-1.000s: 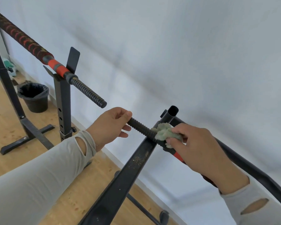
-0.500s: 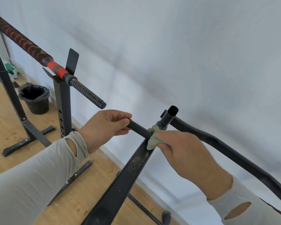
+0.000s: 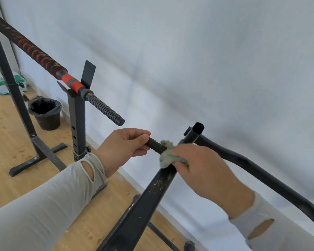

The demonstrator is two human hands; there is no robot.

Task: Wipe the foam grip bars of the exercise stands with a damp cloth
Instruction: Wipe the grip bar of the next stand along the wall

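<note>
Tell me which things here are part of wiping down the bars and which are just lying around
Part of the job:
- green cloth, gripped by the right hand
- threaded bar end, held by the left hand
- black stand frame under the cloth
- far foam bar on its stand

Lying about:
- black bin on the floor
- white and green bag by the wall
</note>
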